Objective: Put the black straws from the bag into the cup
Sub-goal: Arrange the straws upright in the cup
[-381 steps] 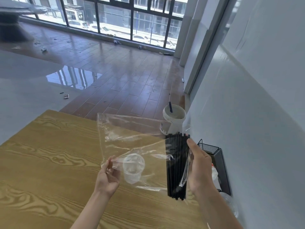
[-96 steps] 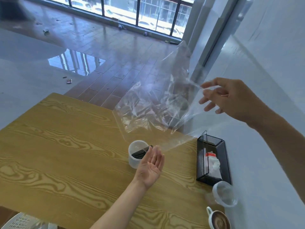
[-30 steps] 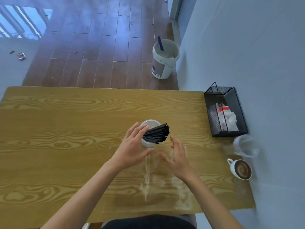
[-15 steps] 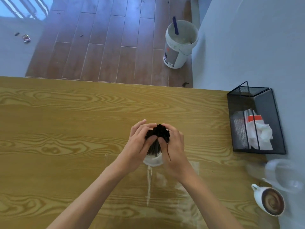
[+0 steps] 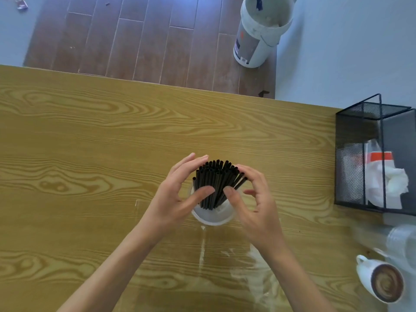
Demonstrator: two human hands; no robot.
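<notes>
one wooden table (image 5: 90, 136), yellow-brown with bold grain, spanning nearly the full width. beyond table's far edge: reddish-brown plank floor (image 5: 139, 41), pale wall at far right. white bucket (image 5: 258, 34) on floor past table's far right corner, top cut off by frame.

at table centre: clear cup (image 5: 212, 216), upright, holding bundle of black straws (image 5: 216, 183), tips fanned toward the right. left hand (image 5: 177, 194) curled round bundle, thumb across its near side, fingers at the far side. right hand (image 5: 254, 199) with thumb pressed on bundle's near side, fingers arched by the straw tips; firmness of grasp cannot be told.

on table near side of cup: clear plastic bag (image 5: 243, 266), lying flat, outline hard to trace, mostly glare and creases.

at table's right edge: black mesh holder (image 5: 360, 154) with white tissue, partly cut off; coffee cup (image 5: 380, 282) nearer the viewer; blurred clear tumbler (image 5: 400, 242) between them, shape unclear.
</notes>
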